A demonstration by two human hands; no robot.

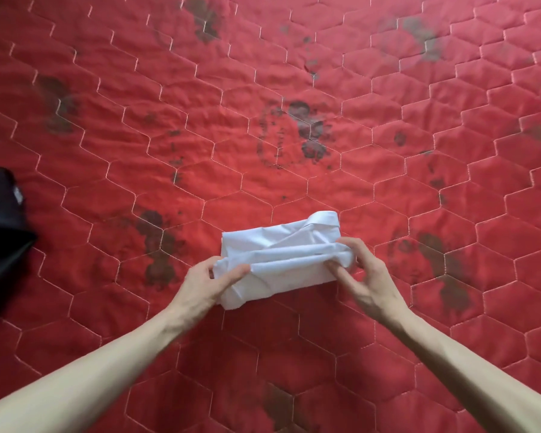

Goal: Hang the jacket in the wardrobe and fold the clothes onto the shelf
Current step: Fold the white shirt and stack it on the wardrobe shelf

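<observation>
A white garment (pixel 281 245), folded into a small thick bundle with its collar at the far right corner, lies on the red quilted bed cover (pixel 263 120). My left hand (pixel 206 282) grips the bundle's near left edge, thumb on top and fingers tucked under the cloth. On the right end, my right hand (pixel 363 273) pinches a fold between thumb and fingertips. A black garment (pixel 0 226) lies at the left edge of the view, partly cut off.
The bed cover is red with hexagon stitching and several dark stains, and it fills the whole view. No wardrobe, shelf or hanger is in view.
</observation>
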